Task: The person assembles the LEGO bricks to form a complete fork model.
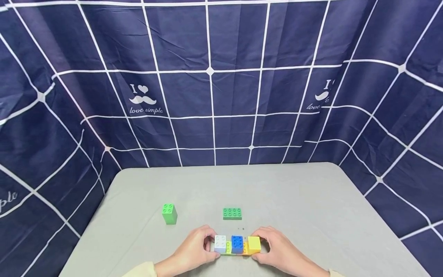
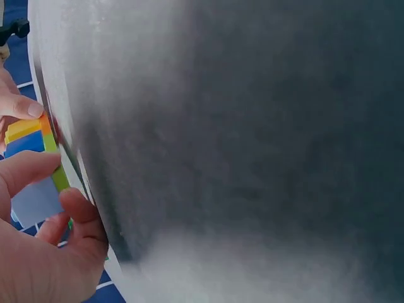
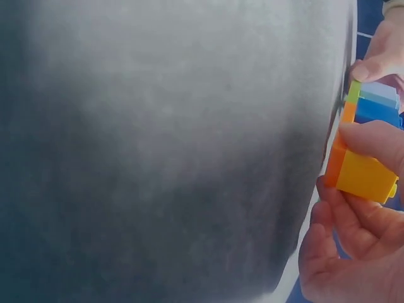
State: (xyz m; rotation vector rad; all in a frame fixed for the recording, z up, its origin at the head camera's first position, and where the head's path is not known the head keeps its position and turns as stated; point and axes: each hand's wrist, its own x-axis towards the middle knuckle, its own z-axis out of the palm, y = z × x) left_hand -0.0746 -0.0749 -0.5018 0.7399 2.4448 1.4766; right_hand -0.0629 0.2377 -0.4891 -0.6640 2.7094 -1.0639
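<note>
A row of joined toy building bricks lies near the table's front edge in the head view. On top are a pale blue brick (image 1: 220, 244), a dark blue brick (image 1: 237, 244) and a yellow brick (image 1: 254, 245). Beneath them show a lime green brick (image 1: 228, 248) and an orange brick (image 1: 245, 249). My left hand (image 1: 196, 247) grips the pale blue end between thumb and fingers. At the yellow end, my right hand (image 1: 278, 248) pinches the row; the right wrist view shows its thumb against the orange side.
Behind the row, a flat dark green brick (image 1: 232, 214) lies on the grey table (image 1: 294, 200). A tall bright green brick piece (image 1: 170, 214) stands farther left. A dark blue curtain with white grid lines (image 1: 235, 92) surrounds the table's back and sides.
</note>
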